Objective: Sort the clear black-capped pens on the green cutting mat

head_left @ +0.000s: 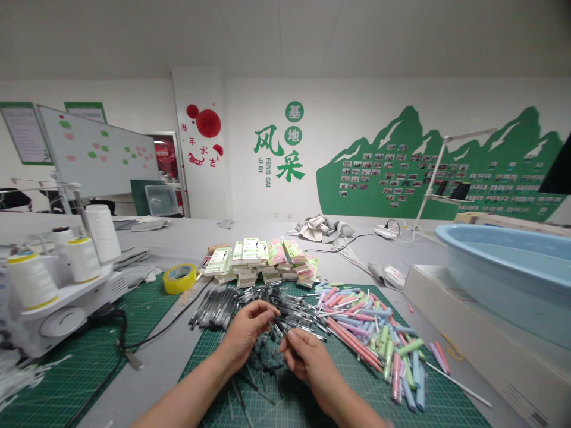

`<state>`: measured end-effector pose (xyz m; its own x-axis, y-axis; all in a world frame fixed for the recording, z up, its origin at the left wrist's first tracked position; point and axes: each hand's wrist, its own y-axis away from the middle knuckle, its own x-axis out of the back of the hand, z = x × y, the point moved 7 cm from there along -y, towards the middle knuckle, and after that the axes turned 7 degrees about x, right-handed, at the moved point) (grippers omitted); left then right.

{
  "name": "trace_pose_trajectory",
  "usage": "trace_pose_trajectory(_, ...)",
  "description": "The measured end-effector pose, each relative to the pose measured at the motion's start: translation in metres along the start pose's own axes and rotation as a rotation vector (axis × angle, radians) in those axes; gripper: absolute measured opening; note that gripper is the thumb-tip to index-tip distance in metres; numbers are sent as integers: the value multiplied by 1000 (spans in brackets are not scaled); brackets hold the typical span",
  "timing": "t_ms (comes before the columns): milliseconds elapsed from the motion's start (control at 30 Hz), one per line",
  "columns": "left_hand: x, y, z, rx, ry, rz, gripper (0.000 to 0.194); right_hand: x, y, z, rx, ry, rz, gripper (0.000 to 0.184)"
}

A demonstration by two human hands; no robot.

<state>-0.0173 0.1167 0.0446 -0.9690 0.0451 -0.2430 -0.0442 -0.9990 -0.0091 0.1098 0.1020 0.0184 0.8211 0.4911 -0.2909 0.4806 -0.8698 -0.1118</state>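
Note:
My left hand [247, 333] is closed in a pinch, thumb against forefinger, over a heap of black pens. Close beside it, my right hand [307, 358] has its fingers curled together. Between the two sets of fingertips is a slim dark pen [277, 326], partly hidden by the fingers. Clear-barrelled black pens [216, 309] lie in a dense pile behind and left of the hands. Loose dark pen parts [267, 370] are scattered on the green cutting mat [357, 389] below them.
Pastel pens [379, 333] spread over the right of the mat. Small boxes [252, 249] are stacked behind the pens. Yellow tape [179, 279] and a sewing machine [66, 315] with thread cones stand left. A blue basin [504, 261] rests on a white box [482, 339] at right.

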Motion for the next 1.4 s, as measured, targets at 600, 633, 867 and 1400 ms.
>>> trace_pose_trajectory(600, 8, -10, 4, -54, -76, 36, 34, 10, -6, 1, 58, 28, 92, 40)
trace_pose_trajectory(633, 26, -15, 10, -73, -87, 107, 36, 15, -7, 0, 97, 104, 122, 39)
trace_pose_trajectory(867, 170, -22, 47, -131, -961, 672, 26, 33, -8, -3, 224, 370, 213, 27)
trace_pose_trajectory(1400, 188, -28, 22, 11, -1569, 721, 21, 34, -6, -13, 268, 565, 222, 15)
